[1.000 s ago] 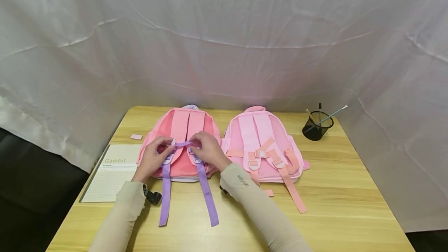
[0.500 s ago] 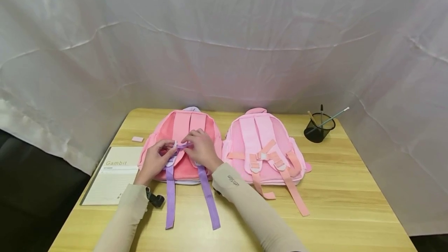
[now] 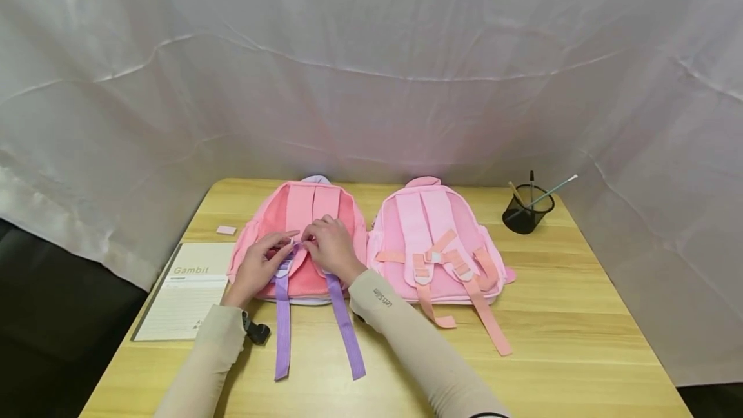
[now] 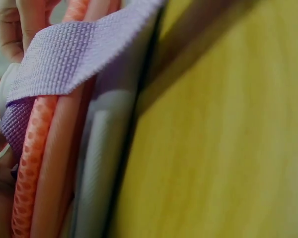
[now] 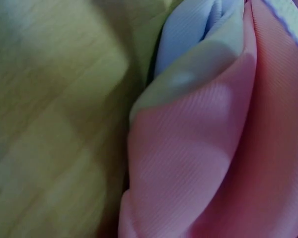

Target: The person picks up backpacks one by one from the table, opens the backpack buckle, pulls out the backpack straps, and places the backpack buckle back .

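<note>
A coral-pink backpack [image 3: 268, 211] lies on the table with its shoulder straps facing up. Over its lower middle, the left hand [image 3: 258, 268] pinches a small white buckle [image 3: 291, 241] between thumb and fingers. Close on its right, the right hand [image 3: 333, 247] pinches the thin purple chest strap [image 3: 298, 244], most of which the fingers hide. Two purple webbing tails [image 3: 282, 334] hang from the shoulder straps over the table. Seen from the left wrist, purple webbing [image 4: 64, 59] folds around a white plastic piece [image 4: 9, 84]. From the right wrist, only the pink bag side [image 5: 188, 163] shows.
Right beside it lies a light-pink backpack [image 3: 391, 224] with peach straps [image 3: 490, 324]. A notebook [image 3: 186, 295] and a pink eraser [image 3: 226, 229] are on the left. At the back right stands a black mesh pen cup [image 3: 525, 217]. Pale curtains [image 3: 371, 82] enclose the table.
The right hand has come left toward the left hand, and the purple strap showing between them has shortened. The left hand has shifted slightly right.
</note>
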`<state>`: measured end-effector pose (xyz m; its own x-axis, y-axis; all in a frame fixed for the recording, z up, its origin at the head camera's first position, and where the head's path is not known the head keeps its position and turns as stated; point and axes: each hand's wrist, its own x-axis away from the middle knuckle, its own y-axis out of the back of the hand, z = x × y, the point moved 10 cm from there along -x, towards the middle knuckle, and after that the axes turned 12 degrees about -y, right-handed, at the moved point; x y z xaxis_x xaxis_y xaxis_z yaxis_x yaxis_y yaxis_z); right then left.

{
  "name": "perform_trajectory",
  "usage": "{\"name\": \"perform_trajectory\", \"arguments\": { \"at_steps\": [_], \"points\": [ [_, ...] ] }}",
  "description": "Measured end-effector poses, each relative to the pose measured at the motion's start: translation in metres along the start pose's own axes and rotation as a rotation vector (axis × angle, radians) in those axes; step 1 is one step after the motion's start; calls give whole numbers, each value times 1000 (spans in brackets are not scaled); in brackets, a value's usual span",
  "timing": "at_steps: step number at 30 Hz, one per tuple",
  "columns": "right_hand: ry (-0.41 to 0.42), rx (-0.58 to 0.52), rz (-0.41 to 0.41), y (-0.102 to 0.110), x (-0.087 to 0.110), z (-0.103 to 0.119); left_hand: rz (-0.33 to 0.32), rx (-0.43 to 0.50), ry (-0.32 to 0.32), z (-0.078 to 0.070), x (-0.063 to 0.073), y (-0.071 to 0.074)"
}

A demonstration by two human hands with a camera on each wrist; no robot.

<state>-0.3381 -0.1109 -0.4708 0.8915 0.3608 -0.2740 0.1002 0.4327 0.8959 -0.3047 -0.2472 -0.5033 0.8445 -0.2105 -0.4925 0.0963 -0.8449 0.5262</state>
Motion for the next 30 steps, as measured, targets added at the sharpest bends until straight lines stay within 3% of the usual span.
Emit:
{"name": "perform_trajectory", "arguments": {
  "at_steps": [10, 19, 30],
  "points": [
    [6, -22, -16, 2, 0, -2, 30, -4, -14, 1, 0, -2],
    [7, -55, -41, 4, 1, -3, 12, 20, 23, 4, 0, -2],
    [-23, -54, -8, 3, 0, -1, 12, 18, 53, 8, 2, -2]
  ]
}}
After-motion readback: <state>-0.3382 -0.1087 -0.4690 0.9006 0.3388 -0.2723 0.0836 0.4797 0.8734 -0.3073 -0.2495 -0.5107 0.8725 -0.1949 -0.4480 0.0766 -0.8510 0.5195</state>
